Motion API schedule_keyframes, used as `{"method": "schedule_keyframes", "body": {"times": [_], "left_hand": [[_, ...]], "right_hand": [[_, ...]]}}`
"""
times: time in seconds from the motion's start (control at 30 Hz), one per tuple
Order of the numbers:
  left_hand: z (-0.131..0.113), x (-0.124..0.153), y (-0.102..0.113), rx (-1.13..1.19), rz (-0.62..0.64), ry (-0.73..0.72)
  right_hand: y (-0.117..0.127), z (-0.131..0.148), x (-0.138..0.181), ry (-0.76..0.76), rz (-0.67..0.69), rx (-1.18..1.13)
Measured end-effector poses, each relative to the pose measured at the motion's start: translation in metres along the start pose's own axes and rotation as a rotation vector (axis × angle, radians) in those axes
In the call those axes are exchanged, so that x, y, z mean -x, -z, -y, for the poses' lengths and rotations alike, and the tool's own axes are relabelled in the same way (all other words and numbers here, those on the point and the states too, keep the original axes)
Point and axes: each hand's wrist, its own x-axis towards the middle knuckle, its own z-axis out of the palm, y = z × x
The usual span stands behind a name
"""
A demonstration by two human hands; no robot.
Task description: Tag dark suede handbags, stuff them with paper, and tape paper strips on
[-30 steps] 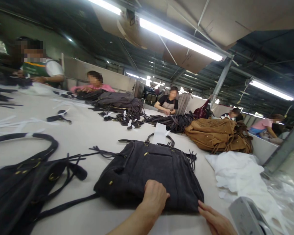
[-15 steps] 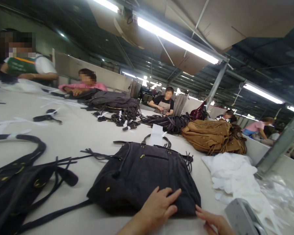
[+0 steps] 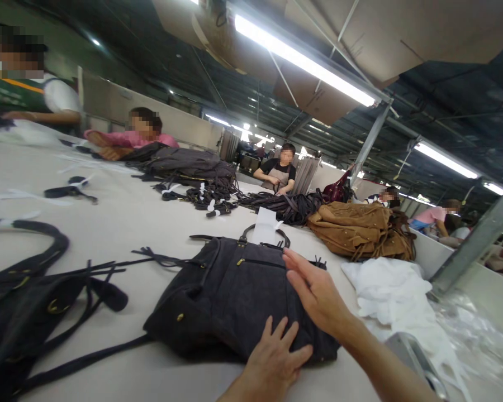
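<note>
Zero gripping tbh, my left hand (image 3: 275,354) is splayed on the dark bag (image 3: 247,293) on the bench (image 3: 121,226), probably steadying it, my right hand (image 3: 316,290) held narrow over its side, can't tell if touching.

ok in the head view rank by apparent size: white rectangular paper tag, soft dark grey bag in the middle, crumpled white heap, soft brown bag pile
1. Soft dark grey bag in the middle
2. Soft brown bag pile and crumpled white heap: look too alike to rank apart
3. White rectangular paper tag
</note>
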Motion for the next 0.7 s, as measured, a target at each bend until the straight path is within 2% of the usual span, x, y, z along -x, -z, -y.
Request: {"method": "schedule_keyframes", "body": {"times": [0.07,0.13,0.2,0.27,0.37,0.43,0.53,0.63,0.7], "left_hand": [[0.003,0.001,-0.006,0.021,-0.038,-0.004],[0.007,0.002,-0.012,0.038,-0.054,-0.017],[0.01,0.005,-0.015,0.065,-0.049,-0.045],[0.012,0.007,-0.017,0.117,-0.052,-0.076],[0.014,0.012,-0.018,0.186,-0.076,-0.016],[0.017,0.017,-0.02,0.173,-0.067,0.026],[0.023,0.024,-0.028,0.134,-0.024,-0.015],[0.029,0.026,-0.038,0.144,-0.022,-0.036],[0.031,0.024,-0.04,0.175,-0.044,-0.029]], "right_hand": [[-0.026,-0.004,0.002,0.142,0.038,0.032],[-0.052,-0.039,0.031,0.166,0.08,0.232],[-0.072,-0.091,0.072,-0.026,-0.011,0.423],[-0.086,-0.138,0.11,-0.157,0.016,0.503],[-0.096,-0.172,0.137,-0.15,0.083,0.499],[-0.098,-0.174,0.14,-0.131,0.04,0.491],[-0.094,-0.164,0.131,-0.119,0.005,0.498],[-0.088,-0.143,0.11,-0.056,0.032,0.48],[-0.09,-0.125,0.096,0.03,0.074,0.368]]}}
